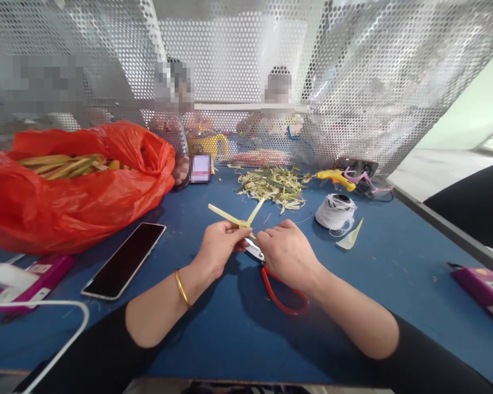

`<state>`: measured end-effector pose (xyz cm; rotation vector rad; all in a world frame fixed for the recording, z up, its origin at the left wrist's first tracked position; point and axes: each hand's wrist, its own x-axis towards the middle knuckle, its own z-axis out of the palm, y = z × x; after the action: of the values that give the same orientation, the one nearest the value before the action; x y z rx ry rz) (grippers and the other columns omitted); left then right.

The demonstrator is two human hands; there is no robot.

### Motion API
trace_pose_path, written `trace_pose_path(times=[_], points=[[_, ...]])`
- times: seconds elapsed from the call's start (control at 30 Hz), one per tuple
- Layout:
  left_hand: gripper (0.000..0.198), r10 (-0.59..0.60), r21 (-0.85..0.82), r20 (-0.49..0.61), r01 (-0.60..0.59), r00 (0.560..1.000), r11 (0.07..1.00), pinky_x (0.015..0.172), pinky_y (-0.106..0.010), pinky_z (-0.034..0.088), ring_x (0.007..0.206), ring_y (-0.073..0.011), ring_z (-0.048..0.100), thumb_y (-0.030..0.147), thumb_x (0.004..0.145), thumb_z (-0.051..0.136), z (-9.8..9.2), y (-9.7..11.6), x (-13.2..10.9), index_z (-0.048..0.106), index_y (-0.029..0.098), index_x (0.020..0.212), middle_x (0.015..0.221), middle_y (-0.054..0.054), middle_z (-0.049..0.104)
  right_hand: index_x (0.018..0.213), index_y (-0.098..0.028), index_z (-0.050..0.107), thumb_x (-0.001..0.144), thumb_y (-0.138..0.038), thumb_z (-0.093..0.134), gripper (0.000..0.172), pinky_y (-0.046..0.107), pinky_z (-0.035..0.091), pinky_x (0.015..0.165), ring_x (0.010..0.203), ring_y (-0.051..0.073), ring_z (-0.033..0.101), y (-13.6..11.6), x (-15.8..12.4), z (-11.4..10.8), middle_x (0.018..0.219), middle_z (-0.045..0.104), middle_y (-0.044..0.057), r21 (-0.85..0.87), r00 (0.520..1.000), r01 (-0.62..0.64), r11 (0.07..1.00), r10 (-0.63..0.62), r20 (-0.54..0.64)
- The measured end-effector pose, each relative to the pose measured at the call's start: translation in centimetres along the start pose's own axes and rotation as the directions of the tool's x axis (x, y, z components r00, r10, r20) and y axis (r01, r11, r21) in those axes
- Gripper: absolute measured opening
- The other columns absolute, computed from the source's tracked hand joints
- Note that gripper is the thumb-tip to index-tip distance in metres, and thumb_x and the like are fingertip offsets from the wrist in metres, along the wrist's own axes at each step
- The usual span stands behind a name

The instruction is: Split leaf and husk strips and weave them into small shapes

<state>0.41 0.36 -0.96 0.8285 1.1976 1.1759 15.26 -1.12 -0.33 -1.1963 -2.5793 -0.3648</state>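
Between thumb and fingers, my left hand (224, 243) pinches pale yellow-green leaf strips (230, 215) that meet in a V shape, their free ends pointing up. Close beside it, my right hand (287, 249) is curled closed at the strips' lower end. Red-handled scissors (285, 306) stick out from under the right hand, blades toward the left fingertips and one handle loop below the palm. The right fingertips hide their own grip. A fine white thread runs from a spool (334, 212) toward the right hand.
A red plastic bag (78, 202) of strips stands at left, near a phone (125, 261) and purple power strip (45, 279). Leaf scraps (271, 186) and a yellow glue gun (337, 178) lie at the back. Behind a perforated metal screen (238, 65) sit other people.
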Motion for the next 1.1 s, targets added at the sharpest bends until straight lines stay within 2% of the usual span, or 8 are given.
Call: trace_pose_path(times=[0.1, 0.17, 0.27, 0.37, 0.5, 0.9, 1.0, 1.1], points=[[0.010, -0.010, -0.001, 0.008, 0.010, 1.000, 1.000, 0.043, -0.019, 0.041, 0.043, -0.0079, 0.053, 0.013, 0.063, 0.076, -0.1, 0.1, 0.1, 0.067, 0.010, 0.064, 0.054, -0.002, 0.064, 0.067, -0.015, 0.059, 0.083, -0.009, 0.045, 0.022, 0.030, 0.026, 0.064, 0.052, 0.012, 0.046, 0.3, 0.1, -0.9, 0.058, 0.059, 0.001, 0.178, 0.994, -0.074, 0.981, 0.057, 0.097], [0.009, -0.047, -0.013, 0.036, 0.048, 0.998, 0.999, 0.041, -0.019, 0.040, 0.043, -0.0075, 0.052, 0.013, 0.065, 0.075, -0.1, 0.4, -0.1, 0.066, 0.010, 0.065, 0.055, -0.001, 0.063, 0.067, -0.016, 0.060, 0.090, -0.022, 0.043, 0.030, 0.029, 0.030, 0.064, 0.054, 0.011, 0.047, 1.1, 0.2, -1.2, 0.058, 0.058, 0.000, 0.444, 0.960, -0.247, 0.861, 0.156, 0.231], [0.009, -0.099, -0.019, 0.116, 0.102, 0.988, 0.995, 0.040, -0.017, 0.038, 0.045, -0.0071, 0.053, 0.014, 0.066, 0.075, -0.3, 1.0, -0.5, 0.067, 0.010, 0.068, 0.060, -0.002, 0.064, 0.071, -0.015, 0.064, 0.088, -0.054, 0.046, 0.046, 0.026, 0.036, 0.059, 0.055, 0.011, 0.050, 2.6, 0.7, -1.0, 0.059, 0.057, 0.000, 0.801, 0.854, -0.515, 0.304, 0.257, 0.452], [0.016, -0.143, 0.007, 0.238, 0.146, 0.961, 0.989, 0.038, -0.017, 0.034, 0.045, -0.0071, 0.052, 0.024, 0.068, 0.075, -0.4, 1.2, -0.9, 0.068, 0.010, 0.067, 0.060, -0.003, 0.063, 0.079, -0.014, 0.065, 0.071, -0.060, 0.065, 0.046, 0.022, 0.036, 0.051, 0.048, 0.008, 0.046, 2.8, 1.0, -0.3, 0.055, 0.054, -0.004, 0.837, 0.751, -0.507, -0.208, 0.370, 0.547], [0.029, -0.166, 0.098, 0.319, 0.142, 0.933, 0.985, 0.035, -0.016, 0.022, 0.040, -0.0041, 0.044, 0.039, 0.067, 0.075, -0.3, 0.7, -1.1, 0.069, 0.011, 0.065, 0.054, -0.002, 0.060, 0.067, -0.014, 0.062, 0.055, -0.047, 0.080, 0.040, 0.019, 0.034, 0.045, 0.043, 0.005, 0.044, 1.4, 1.2, 0.5, 0.050, 0.052, -0.006, 0.825, 0.737, -0.405, -0.394, 0.393, 0.550], [0.015, -0.171, 0.279, 0.312, 0.082, 0.934, 0.957, 0.038, -0.017, 0.022, 0.039, -0.0047, 0.043, 0.023, 0.070, 0.069, -0.2, 0.4, -1.4, 0.069, 0.011, 0.060, 0.055, -0.005, 0.065, 0.054, -0.016, 0.056, 0.060, -0.048, 0.074, 0.037, 0.023, 0.039, 0.044, 0.039, 0.008, 0.045, 1.3, 1.2, 1.1, 0.045, 0.051, -0.003, 0.869, 0.712, -0.414, -0.272, 0.499, 0.495], [0.021, -0.182, 0.277, 0.356, 0.082, 0.916, 0.957, 0.038, -0.018, 0.022, 0.038, -0.0052, 0.043, 0.031, 0.074, 0.068, -0.4, 0.6, -1.6, 0.071, 0.011, 0.068, 0.053, -0.004, 0.063, 0.065, -0.016, 0.061, 0.077, -0.053, 0.059, 0.038, 0.028, 0.043, 0.051, 0.047, 0.013, 0.052, 2.8, 1.0, 0.0, 0.053, 0.057, 0.002, 0.844, 0.719, -0.532, 0.074, 0.565, 0.404], [0.038, -0.196, 0.301, 0.411, 0.070, 0.890, 0.951, 0.036, -0.019, 0.019, 0.037, -0.0057, 0.044, 0.046, 0.082, 0.059, -0.5, 0.8, -1.8, 0.073, 0.011, 0.073, 0.054, -0.005, 0.063, 0.082, -0.017, 0.067, 0.081, -0.045, 0.059, 0.029, 0.035, 0.043, 0.071, 0.076, 0.022, 0.059, 4.0, 0.7, -1.4, 0.077, 0.066, 0.009, 0.613, 0.711, -0.449, 0.651, 0.675, -0.196]])
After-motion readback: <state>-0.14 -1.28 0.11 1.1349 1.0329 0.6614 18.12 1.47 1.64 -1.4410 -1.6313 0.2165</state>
